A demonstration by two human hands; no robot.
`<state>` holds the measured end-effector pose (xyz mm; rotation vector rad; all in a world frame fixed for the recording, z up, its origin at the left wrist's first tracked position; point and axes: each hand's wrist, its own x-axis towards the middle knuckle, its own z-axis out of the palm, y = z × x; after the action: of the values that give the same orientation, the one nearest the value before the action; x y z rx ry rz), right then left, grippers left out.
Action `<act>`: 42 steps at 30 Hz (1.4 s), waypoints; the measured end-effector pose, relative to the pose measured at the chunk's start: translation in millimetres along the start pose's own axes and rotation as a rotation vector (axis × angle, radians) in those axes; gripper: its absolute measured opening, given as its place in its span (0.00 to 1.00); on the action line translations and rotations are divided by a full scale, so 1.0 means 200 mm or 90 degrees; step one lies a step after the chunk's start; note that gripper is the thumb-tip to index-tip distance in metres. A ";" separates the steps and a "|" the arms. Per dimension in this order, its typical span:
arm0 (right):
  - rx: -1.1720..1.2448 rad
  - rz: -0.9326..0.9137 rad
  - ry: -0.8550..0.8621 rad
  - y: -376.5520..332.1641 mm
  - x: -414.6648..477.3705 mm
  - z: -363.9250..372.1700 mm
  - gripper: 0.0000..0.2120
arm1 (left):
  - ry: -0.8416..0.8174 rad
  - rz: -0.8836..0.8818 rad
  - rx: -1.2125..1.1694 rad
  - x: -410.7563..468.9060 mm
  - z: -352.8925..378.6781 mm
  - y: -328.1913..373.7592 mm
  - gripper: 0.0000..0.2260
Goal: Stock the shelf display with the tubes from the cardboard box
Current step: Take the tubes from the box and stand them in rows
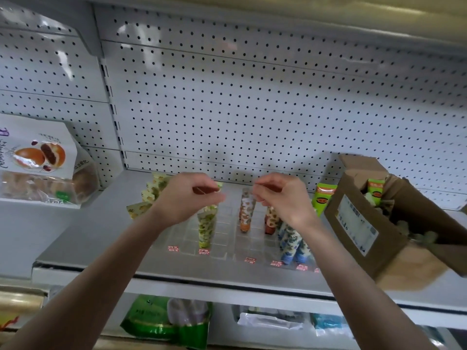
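Note:
A clear divided display tray [222, 238] sits on the grey shelf [106, 238]. My left hand [187, 198] pinches the top of a green patterned tube [206, 228] standing in the tray. My right hand [283, 195] pinches the top of an orange patterned tube [246, 213] standing further right. A second orange tube [271, 221] and several blue tubes [294, 245] stand at the tray's right. Yellow patterned tubes [151, 190] lie behind my left hand. The open cardboard box [366, 223] sits at the right, with more tubes inside.
A bag of buns [43, 162] stands on the shelf at the left. Green packets [322, 198] stand between the tray and the box. A white pegboard wall [252, 102] backs the shelf. Bagged goods [166, 317] lie on the shelf below.

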<state>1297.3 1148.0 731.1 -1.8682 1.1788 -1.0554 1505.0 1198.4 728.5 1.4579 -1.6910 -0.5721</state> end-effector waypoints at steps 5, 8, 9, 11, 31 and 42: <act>-0.019 0.002 0.079 0.02 -0.03 -0.24 0.12 | -0.035 0.044 -0.104 0.06 0.16 0.17 0.06; -0.002 0.026 0.121 0.06 -0.07 -0.40 0.09 | -0.069 0.069 -0.143 0.11 0.29 0.25 0.06; -0.004 0.029 0.128 0.07 -0.08 -0.46 0.07 | -0.081 0.078 -0.147 0.12 0.33 0.27 0.07; -0.024 0.024 0.144 0.09 -0.11 -0.57 0.03 | -0.099 0.094 -0.161 0.15 0.43 0.33 0.09; -0.115 0.203 0.046 0.46 -0.16 -1.37 0.07 | -0.147 0.137 -0.193 0.36 1.14 0.65 0.09; -0.384 0.160 -0.285 0.56 -0.09 -1.39 0.15 | -0.117 0.098 -0.191 0.39 1.23 0.67 0.07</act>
<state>1002.5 1091.5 753.5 -2.1629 1.4978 -0.1166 1226.9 1113.2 714.2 1.0788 -1.7517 -0.8537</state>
